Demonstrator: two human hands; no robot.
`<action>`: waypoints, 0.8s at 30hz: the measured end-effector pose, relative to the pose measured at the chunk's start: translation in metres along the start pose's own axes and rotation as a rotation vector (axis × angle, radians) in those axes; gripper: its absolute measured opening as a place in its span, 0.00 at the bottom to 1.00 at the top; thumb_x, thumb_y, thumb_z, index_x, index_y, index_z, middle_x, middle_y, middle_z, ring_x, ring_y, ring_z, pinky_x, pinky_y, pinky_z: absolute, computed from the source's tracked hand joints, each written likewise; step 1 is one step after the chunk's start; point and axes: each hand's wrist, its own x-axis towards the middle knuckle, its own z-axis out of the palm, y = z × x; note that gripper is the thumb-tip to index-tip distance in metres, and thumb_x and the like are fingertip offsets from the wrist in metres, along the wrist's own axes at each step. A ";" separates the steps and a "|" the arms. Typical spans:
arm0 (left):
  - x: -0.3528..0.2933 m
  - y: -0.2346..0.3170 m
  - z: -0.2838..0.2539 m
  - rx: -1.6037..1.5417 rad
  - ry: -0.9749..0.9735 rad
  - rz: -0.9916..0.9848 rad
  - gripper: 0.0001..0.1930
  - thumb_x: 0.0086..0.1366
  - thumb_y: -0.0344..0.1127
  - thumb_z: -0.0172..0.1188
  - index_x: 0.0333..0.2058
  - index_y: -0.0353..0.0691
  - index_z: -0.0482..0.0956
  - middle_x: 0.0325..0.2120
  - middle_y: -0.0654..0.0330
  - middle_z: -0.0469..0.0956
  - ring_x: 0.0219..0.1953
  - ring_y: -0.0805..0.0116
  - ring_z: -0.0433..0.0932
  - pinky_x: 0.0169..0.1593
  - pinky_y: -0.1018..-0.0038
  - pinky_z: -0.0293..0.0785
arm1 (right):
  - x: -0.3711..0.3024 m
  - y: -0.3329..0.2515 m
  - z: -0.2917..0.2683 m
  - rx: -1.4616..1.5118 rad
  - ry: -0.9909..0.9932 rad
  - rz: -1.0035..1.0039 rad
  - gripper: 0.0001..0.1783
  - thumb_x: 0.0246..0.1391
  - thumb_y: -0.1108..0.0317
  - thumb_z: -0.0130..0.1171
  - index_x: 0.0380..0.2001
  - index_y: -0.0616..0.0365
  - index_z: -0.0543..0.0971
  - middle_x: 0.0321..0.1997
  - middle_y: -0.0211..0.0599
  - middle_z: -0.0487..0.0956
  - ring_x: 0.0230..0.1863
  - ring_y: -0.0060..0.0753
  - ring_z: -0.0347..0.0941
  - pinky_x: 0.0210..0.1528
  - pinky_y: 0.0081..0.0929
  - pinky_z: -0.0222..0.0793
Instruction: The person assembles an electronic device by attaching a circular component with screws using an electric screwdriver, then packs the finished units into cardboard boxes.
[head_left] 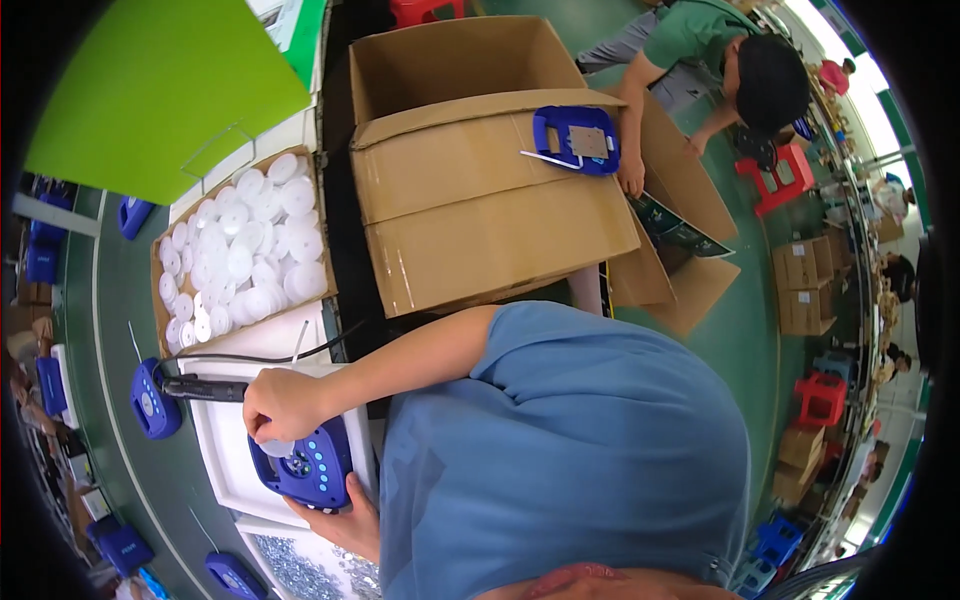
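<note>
A blue plastic casing [330,465] with a row of light-coloured round spots lies in a white shallow tray [222,455]. My left hand [345,522] grips its near lower edge, thumb on one side and fingers along the other. Above the casing, my right hand [285,405] pinches a translucent white disc [278,448], fingertips pointing down over a round opening. A black, corded, screwdriver-like tool [205,388] lies across the tray's edge beside my right hand; whether they touch I cannot tell. Behind that hand a thin white stick [300,342] rises; its foot is hidden.
Many white discs [240,240] fill a cardboard tray beyond my right hand. Small metal parts [300,570] lie in a box near my left. Large cartons [490,210] stand to my right, one bearing another blue casing [578,140]. A co-worker [700,60] in green reaches toward an open box.
</note>
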 end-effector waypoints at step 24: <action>-0.012 0.007 0.008 -0.048 0.140 -0.001 0.63 0.43 0.45 0.85 0.71 0.24 0.55 0.61 0.36 0.69 0.58 0.37 0.72 0.65 0.52 0.67 | 0.029 -0.010 -0.034 -0.242 -0.091 -0.147 0.07 0.51 0.70 0.72 0.34 0.59 0.90 0.29 0.38 0.83 0.30 0.31 0.80 0.35 0.30 0.75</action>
